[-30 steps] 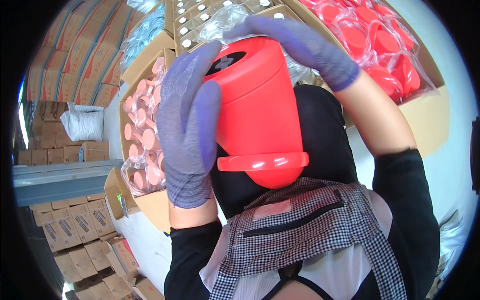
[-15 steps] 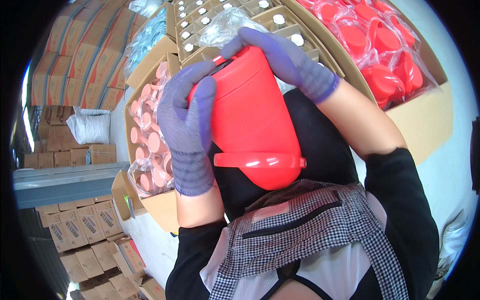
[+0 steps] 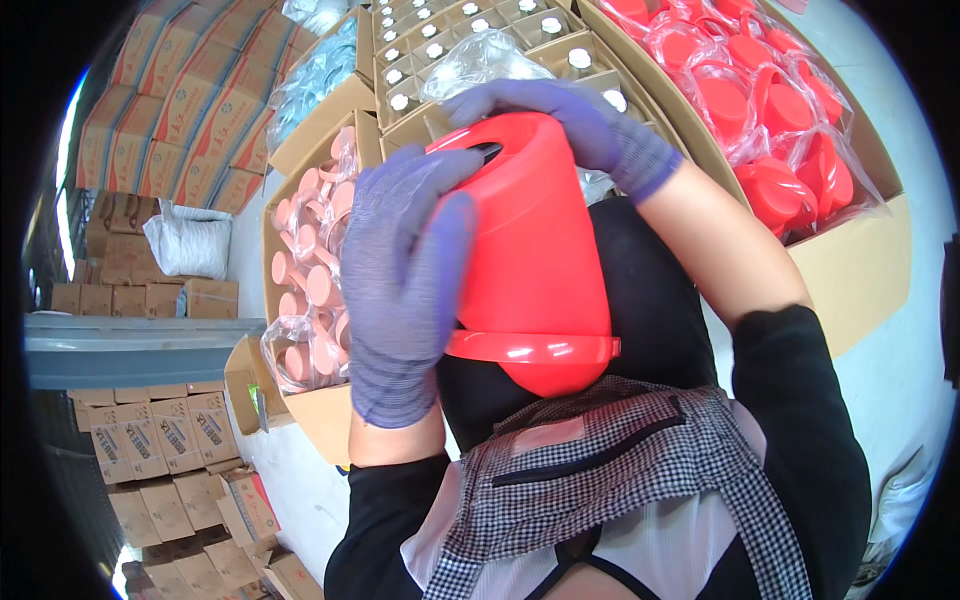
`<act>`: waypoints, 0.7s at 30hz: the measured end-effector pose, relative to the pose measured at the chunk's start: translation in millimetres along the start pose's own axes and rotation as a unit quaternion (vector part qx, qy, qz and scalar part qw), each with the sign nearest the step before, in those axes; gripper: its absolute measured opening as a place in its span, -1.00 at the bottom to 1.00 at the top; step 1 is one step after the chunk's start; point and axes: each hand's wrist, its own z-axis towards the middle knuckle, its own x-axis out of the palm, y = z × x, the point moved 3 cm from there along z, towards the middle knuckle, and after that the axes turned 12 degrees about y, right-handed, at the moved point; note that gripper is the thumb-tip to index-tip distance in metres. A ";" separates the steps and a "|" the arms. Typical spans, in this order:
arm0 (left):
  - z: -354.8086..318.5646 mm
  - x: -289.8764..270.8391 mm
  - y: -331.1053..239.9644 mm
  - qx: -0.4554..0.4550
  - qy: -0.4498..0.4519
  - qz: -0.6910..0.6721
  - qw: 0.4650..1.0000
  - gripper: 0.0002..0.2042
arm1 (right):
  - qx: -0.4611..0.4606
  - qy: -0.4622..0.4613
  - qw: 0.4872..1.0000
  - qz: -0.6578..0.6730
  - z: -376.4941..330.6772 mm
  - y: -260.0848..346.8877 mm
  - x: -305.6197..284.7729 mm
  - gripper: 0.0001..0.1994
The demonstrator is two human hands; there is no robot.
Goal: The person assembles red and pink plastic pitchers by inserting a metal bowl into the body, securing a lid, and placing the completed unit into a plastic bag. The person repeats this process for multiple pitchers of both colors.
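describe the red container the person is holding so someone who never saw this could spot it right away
Start at the checked apron at the bottom of the view; just above it, both purple-gloved hands grip a red plastic container. The left hand wraps its side and the right hand covers its far end. Unlike the small red lids bagged in the carton at upper right, it is one tall cylinder with a flared rim.

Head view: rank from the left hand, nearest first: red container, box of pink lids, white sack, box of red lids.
1. red container: under the left hand.
2. box of pink lids: just to its left.
3. white sack: farther left, on floor.
4. box of red lids: upper right.
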 end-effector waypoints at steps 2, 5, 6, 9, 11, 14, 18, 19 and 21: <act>7.3 7.9 -4.3 0.021 0.014 0.139 0.990 -0.80 | 0.009 0.050 0.951 0.305 4.8 -17.1 7.2 -0.71; 12.5 1.7 16.8 0.078 0.025 0.043 0.996 -0.78 | -0.015 -0.018 0.991 0.131 -12.5 -29.1 10.4 -0.72; 8.9 -4.0 22.0 0.131 0.021 0.025 0.991 -0.77 | -0.062 -0.029 0.998 -0.006 -22.2 -23.6 12.8 -0.73; 0.8 -13.3 43.6 0.140 0.060 -0.002 0.988 -0.76 | -0.070 -0.058 0.992 -0.086 -41.4 2.6 18.1 -0.76; -7.4 -10.3 53.7 0.176 0.036 -0.122 0.976 -0.65 | -0.026 -0.081 0.996 -0.024 -40.5 35.2 25.2 -0.76; -20.3 32.1 85.8 -0.056 -0.014 -0.440 0.896 -0.59 | 0.044 0.022 0.992 -0.116 -25.9 112.5 42.2 -0.74; -37.9 105.1 107.2 -0.109 0.017 -0.536 0.837 -0.58 | 0.219 0.169 0.870 -0.409 4.3 171.3 67.8 -0.61; -41.9 118.8 109.6 -0.116 0.025 -0.557 0.822 -0.57 | 0.224 0.228 0.809 -0.493 12.1 182.5 75.0 -0.54; -46.3 138.9 108.7 -0.115 0.036 -0.587 0.801 -0.57 | 0.199 0.315 0.736 -0.565 16.1 195.2 91.9 -0.50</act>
